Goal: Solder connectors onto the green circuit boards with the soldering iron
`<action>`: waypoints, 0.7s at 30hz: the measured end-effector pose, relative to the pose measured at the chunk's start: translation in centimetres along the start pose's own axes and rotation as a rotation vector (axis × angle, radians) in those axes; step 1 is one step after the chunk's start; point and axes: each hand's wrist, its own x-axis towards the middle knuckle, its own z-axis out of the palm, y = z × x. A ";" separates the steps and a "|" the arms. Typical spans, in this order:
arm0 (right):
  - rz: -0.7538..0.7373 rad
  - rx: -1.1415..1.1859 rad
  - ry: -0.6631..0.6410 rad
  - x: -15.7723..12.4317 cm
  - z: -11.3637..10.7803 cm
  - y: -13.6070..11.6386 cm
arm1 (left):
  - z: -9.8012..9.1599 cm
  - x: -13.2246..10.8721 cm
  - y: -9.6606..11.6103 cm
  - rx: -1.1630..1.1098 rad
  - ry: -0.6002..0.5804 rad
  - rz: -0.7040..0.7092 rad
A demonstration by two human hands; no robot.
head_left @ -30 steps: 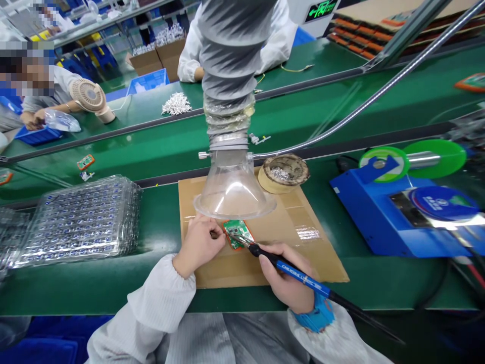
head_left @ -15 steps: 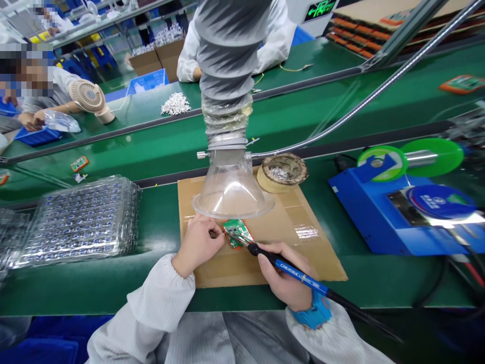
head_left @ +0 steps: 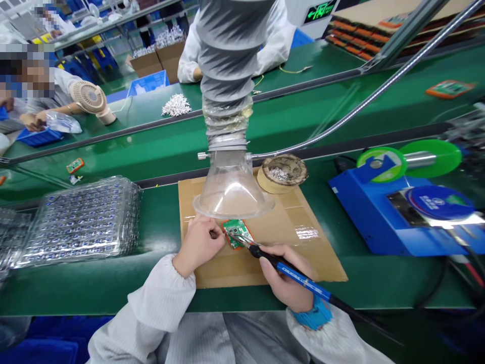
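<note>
A small green circuit board (head_left: 242, 230) with an orange rim lies on a sheet of cardboard (head_left: 280, 260). My right hand (head_left: 290, 280) grips a blue and black soldering iron (head_left: 303, 279) like a pen, and the iron's metal tip reaches over the board's surface. At the board's left edge, my left hand (head_left: 200, 242) is closed with thumb and finger pinched together; whatever lies between them is too small or hidden to name. Just above the board hangs a clear fume extractor hood (head_left: 233, 189) on a grey ribbed hose (head_left: 233, 65).
Behind the board stands a round tin (head_left: 284, 173) with solder bits. A blue solder feeder (head_left: 379, 212) with a green reel is at right. Stacked clear trays (head_left: 83, 217) stand left. Beyond runs a green conveyor (head_left: 162, 146) carrying boards. Co-workers sit across, near a fan (head_left: 90, 97).
The boards on the conveyor have shifted a little to the left. My hands, the soldering iron and the circuit board stay almost where they were.
</note>
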 end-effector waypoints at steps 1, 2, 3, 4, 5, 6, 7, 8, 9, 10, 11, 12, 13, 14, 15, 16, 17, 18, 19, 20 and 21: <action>0.001 -0.004 -0.012 0.0 0.0 0.1 | 0.0 0.0 0.0 -0.002 0.002 0.002; 0.001 -0.009 -0.017 0.0 0.1 0.1 | 0.1 0.0 -0.1 -0.004 0.003 0.005; 0.000 -0.015 -0.018 0.0 0.1 0.1 | 0.1 0.0 -0.1 -0.005 0.004 0.009; -0.003 -0.020 -0.011 0.0 0.0 0.1 | 0.1 0.0 -0.2 -0.005 0.006 0.011; -0.007 -0.022 -0.003 0.0 0.0 0.1 | 0.1 0.0 -0.2 -0.004 0.007 0.013; -0.011 -0.023 0.005 0.1 0.0 0.1 | 0.1 0.0 -0.2 -0.002 0.006 0.014; -0.013 -0.022 0.009 0.1 -0.1 0.0 | 0.1 0.0 -0.2 -0.001 0.006 0.014; -0.015 -0.019 0.010 0.1 -0.1 0.0 | 0.1 0.0 -0.3 0.001 0.005 0.013; -0.016 -0.014 0.008 0.1 -0.1 0.0 | 0.1 0.0 -0.2 0.002 0.005 0.013; -0.015 -0.008 0.003 0.0 -0.1 0.0 | 0.1 0.0 -0.2 0.003 0.004 0.014; -0.011 0.001 -0.003 -0.1 -0.1 0.1 | 0.1 0.0 -0.2 0.003 0.004 0.015; -0.005 0.014 0.000 -0.3 -0.1 0.2 | 0.1 0.0 -0.2 0.003 0.005 0.014; 0.004 0.029 0.014 -0.4 -0.2 0.4 | 0.1 0.0 -0.2 0.002 0.004 0.014; 0.020 0.048 0.042 -0.6 -0.3 0.7 | 0.1 0.0 -0.2 0.000 0.003 0.012; 0.043 0.068 0.081 -0.6 -0.4 0.9 | 0.1 0.0 -0.2 -0.001 0.003 0.011; 0.069 0.089 0.130 -0.6 -0.6 1.2 | 0.1 0.0 -0.2 -0.002 0.005 0.010; 0.098 0.105 0.187 -0.4 -1.0 1.4 | 0.1 -0.1 -0.2 -0.003 0.010 0.012; 0.124 0.114 0.243 -0.1 -1.3 1.6 | 0.1 -0.1 -0.2 -0.004 0.015 0.014; 0.143 0.106 0.301 0.3 -1.8 1.8 | 0.1 -0.1 -0.2 -0.005 0.020 0.018; 0.154 0.079 0.355 0.9 -2.3 2.0 | 0.0 -0.1 -0.2 -0.006 0.022 0.022; 0.155 0.041 0.406 1.5 -2.7 2.2 | 0.0 -0.1 -0.2 -0.005 0.021 0.024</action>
